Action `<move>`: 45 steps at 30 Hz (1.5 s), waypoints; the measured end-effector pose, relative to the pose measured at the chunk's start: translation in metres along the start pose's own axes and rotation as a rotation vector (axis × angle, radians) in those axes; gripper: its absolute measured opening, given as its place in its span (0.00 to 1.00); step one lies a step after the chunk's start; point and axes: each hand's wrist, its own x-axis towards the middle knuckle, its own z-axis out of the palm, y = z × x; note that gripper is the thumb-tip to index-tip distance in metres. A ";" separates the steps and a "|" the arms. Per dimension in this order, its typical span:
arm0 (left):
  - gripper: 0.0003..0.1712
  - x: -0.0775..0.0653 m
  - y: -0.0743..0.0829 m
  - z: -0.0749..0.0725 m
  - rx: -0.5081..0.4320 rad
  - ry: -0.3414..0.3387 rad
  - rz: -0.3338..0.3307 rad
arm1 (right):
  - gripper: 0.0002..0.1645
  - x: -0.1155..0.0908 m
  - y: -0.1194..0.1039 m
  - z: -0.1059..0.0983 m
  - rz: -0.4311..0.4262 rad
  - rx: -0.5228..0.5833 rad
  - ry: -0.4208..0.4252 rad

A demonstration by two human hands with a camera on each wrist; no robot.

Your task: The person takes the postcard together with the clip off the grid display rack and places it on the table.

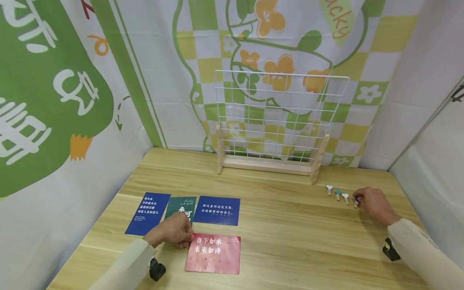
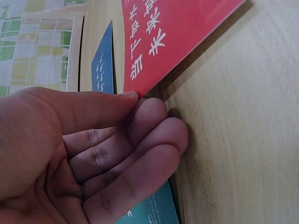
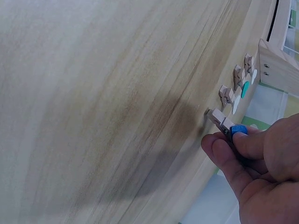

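Between thumb and forefinger, my left hand [image 1: 176,230] pinches the upper left corner of a red card [image 1: 214,255] with white writing. In the left wrist view that corner of the red card [image 2: 173,37] is tilted up from the wood. A green card [image 1: 177,205] is partly hidden behind this hand, between two blue cards. At the right, my right hand [image 1: 375,204] pinches a small wooden clothespin [image 3: 220,120] with a blue decoration by its end. Three more clothespins lie in a row beside it, two with white hearts and one with a teal heart [image 1: 338,193].
A white wire grid [image 1: 272,117] stands in a wooden base [image 1: 268,165] at the back of the table. One blue card [image 1: 148,213] lies at the far left, another blue card [image 1: 217,210] above the red one. Printed cloth [image 1: 384,72] hangs behind.
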 end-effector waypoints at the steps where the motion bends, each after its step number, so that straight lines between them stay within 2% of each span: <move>1: 0.10 0.000 0.000 0.000 0.004 -0.002 -0.004 | 0.11 0.000 0.000 0.000 0.000 0.004 -0.005; 11: 0.13 -0.003 0.006 0.003 0.068 -0.008 -0.057 | 0.11 0.004 0.001 -0.004 -0.056 -0.025 -0.003; 18: 0.14 -0.001 0.011 0.004 0.095 -0.005 -0.090 | 0.12 0.004 0.005 -0.004 -0.031 -0.002 -0.016; 30: 0.14 0.000 0.019 0.005 0.169 0.032 -0.224 | 0.11 0.005 0.014 -0.006 0.004 0.094 0.032; 36: 0.13 -0.001 0.024 0.007 0.183 0.033 -0.264 | 0.11 0.005 0.013 -0.006 0.032 0.101 0.021; 45: 0.14 -0.001 0.031 0.012 0.291 0.052 -0.285 | 0.10 0.003 0.012 -0.003 0.037 0.107 0.024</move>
